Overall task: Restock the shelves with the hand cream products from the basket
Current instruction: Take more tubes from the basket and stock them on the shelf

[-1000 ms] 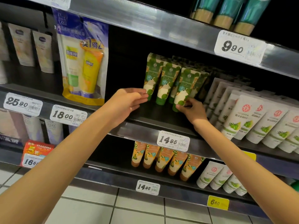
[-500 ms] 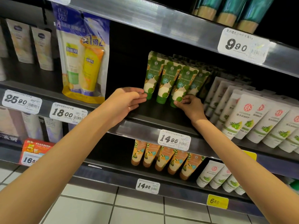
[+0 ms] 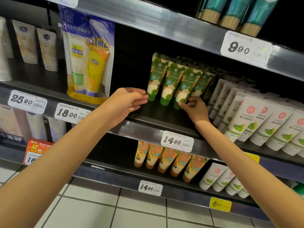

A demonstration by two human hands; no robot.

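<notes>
L hand (image 3: 130, 102) open, touching leftmost green tube (image 3: 153, 79); R hand (image 3: 196, 110) pinches third green tube (image 3: 186, 84) at cap end.

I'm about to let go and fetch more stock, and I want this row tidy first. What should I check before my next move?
1. Third green tube standing cap-down in the row: ok.
2. Right hand free of it: not ok, it pinches the cap end.
3. Leftmost green tube steadied: ok, left hand fingertips touch its cap.
4. Bare shelf in front of the row: ok.
5. Price tag matches these tubes: cannot tell.
6. Basket has more stock: cannot tell, not in view.
</notes>
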